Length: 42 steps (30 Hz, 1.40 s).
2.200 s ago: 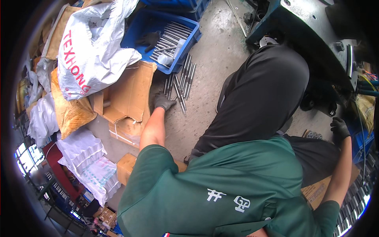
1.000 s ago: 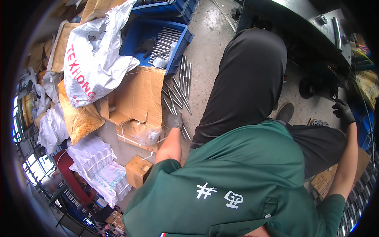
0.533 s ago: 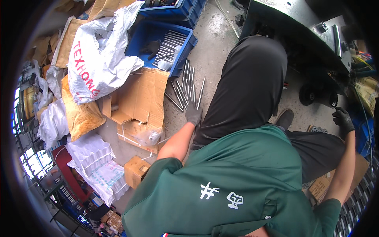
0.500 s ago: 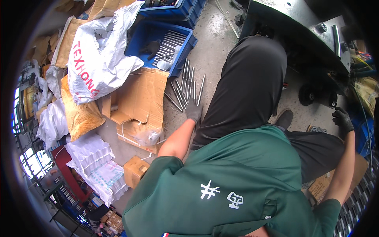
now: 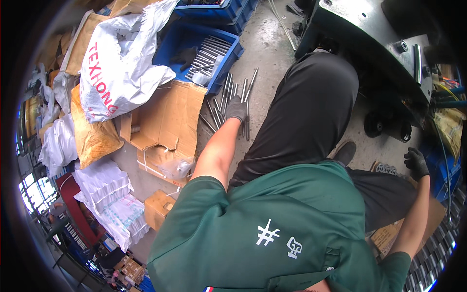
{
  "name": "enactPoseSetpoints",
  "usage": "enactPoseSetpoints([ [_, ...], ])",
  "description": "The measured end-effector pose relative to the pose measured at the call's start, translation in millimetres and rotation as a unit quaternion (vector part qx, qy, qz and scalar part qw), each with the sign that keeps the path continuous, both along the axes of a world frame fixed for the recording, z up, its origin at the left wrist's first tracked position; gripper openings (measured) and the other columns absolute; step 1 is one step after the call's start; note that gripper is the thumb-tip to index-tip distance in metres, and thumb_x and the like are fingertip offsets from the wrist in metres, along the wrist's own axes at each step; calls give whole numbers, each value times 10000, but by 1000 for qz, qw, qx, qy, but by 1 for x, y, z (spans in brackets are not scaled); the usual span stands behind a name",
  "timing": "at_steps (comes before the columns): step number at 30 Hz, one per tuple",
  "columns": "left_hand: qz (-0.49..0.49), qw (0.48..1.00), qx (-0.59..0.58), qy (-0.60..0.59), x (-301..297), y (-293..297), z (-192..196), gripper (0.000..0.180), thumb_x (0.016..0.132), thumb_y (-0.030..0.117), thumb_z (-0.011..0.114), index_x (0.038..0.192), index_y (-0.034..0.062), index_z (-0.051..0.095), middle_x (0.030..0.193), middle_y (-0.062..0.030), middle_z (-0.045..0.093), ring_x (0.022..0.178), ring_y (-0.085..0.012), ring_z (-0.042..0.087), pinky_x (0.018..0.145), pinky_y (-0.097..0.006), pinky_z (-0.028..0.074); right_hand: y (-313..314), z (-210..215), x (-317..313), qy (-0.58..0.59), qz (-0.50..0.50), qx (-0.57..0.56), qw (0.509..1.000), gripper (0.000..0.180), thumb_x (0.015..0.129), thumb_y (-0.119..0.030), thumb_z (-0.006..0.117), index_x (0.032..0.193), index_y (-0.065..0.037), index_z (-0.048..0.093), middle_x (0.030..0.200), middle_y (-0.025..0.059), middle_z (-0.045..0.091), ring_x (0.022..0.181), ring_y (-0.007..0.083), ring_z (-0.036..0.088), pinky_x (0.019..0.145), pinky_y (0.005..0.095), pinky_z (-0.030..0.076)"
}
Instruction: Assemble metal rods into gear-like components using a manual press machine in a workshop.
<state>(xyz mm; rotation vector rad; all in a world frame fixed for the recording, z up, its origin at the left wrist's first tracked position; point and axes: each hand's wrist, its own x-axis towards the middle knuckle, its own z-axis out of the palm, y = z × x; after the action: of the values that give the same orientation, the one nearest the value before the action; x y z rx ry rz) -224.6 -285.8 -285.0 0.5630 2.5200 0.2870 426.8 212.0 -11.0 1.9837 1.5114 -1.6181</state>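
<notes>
Concrete floor (image 5: 272,53) runs through the head view, with a white sack (image 5: 131,78) and a cardboard box (image 5: 180,112) at the left and a dark machine (image 5: 357,36) at the upper right. Loose metal rods (image 5: 251,83) lie on that floor, between the box and the person's bent knee (image 5: 321,92), just below a blue bin (image 5: 228,67). They point several ways, some side by side, a few apart. More rods (image 5: 214,47) lie in the bin, beside a spare glove (image 5: 185,57).

Judging by their bright, slim, straight look, the rods are stiff and hard to break, rather heavy for their thickness, and apt to roll or slide against a smooth glove. Mid-length seems the best place to take hold, with the fingers wrapped right round, since a grip near one end would let the other dip.

Gloved, the left hand (image 5: 235,111) reaches down onto the rods, palm turned to the floor; its fingers lie over them, but whether they are clamped on any cannot be told. The right hand (image 5: 417,164) hangs near a dark cylinder (image 5: 402,131), its fingers bent, with nothing visible in them; how far apart they stand is unclear.
</notes>
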Motion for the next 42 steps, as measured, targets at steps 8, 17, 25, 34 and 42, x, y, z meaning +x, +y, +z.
enactPoseSetpoints([
  [8,40,999,-4,-31,37,-36,-5,380,944,296,657,1206,23,627,1211,-265,672,1159,-429,653,988,-516,518,-1,1,-13,4,-8,-2,1000,459,1008,-241,604,1421,-60,524,980,79,687,713,188,650,593,301,491],
  [17,28,997,50,47,50,-64,-5,359,932,266,665,1222,59,624,1186,-247,666,1126,-421,663,974,-516,528,0,2,-13,1,-12,-7,1000,462,992,-246,627,1404,-62,532,968,83,685,709,189,646,584,301,484],
  [25,-146,988,-7,50,70,-32,35,418,889,335,739,1208,78,653,1149,-199,668,1124,-365,658,950,-481,549,-7,11,5,-3,-26,2,1000,441,995,-233,624,1397,-76,538,956,79,684,684,193,642,562,298,476],
  [34,-106,993,-1,51,61,-48,14,481,812,111,725,1281,93,616,1230,-218,609,1134,-413,629,966,-495,536,-9,8,-18,-9,-28,-5,1000,410,997,-227,623,1373,-82,546,930,68,675,680,188,635,555,299,466],
  [42,-151,986,-21,71,11,-16,7,538,891,135,648,1421,223,612,1382,-238,566,1246,-415,601,1013,-490,523,-11,14,-17,-38,-11,-1,999,381,1010,-221,605,1358,-73,559,942,78,681,695,193,643,569,303,476],
])
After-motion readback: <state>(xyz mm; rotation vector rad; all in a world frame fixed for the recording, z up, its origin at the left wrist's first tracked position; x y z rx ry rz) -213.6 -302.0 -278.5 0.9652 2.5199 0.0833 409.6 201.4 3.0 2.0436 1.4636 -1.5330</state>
